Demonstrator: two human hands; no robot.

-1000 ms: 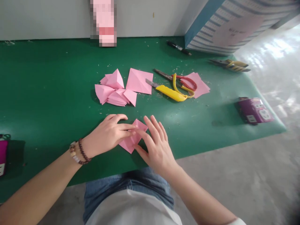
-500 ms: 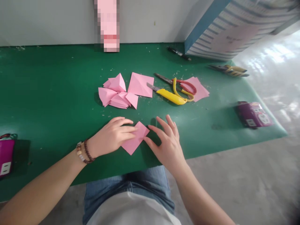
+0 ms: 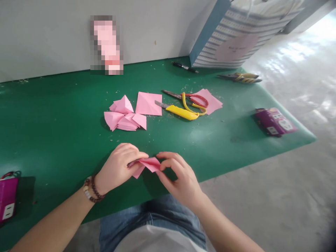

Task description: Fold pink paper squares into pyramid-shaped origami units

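Observation:
A partly folded pink paper is held between both hands near the table's front edge. My left hand, with beaded bracelets at its wrist, is closed on the paper's left part. The fingers of my right hand pinch its right corner. Beyond them lie several folded pink pieces in a loose pile. A creased pink square rests beside the pile, with the blade tip of a yellow-handled cutter over its right edge.
Red and yellow scissors overlap pink sheets on the green table. Farther back are a pen, pliers and a striped paper bag. Purple boxes stand at right and left.
The pink paper, flat on the table before, is now raised and bent between my hands. My right fingers have closed on its corner. The camera view has shifted.

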